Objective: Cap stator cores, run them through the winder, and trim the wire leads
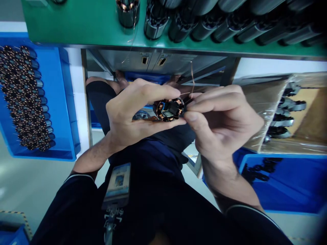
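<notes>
My left hand point(133, 114) is closed around a small round motor stator point(169, 109) with copper windings, holding it between thumb and fingers at the centre of the view. My right hand point(219, 119) pinches at the stator's right edge, where thin copper wire point(192, 78) rises from the fingertips. Both hands are raised above my lap, in front of the green bench edge.
A green bench point(76, 23) at the top carries a row of dark cylindrical stators point(155, 18). A blue bin point(61, 102) at left holds several wound stators. At right stand a cardboard box point(311, 112) with dark parts and a blue bin point(293, 183).
</notes>
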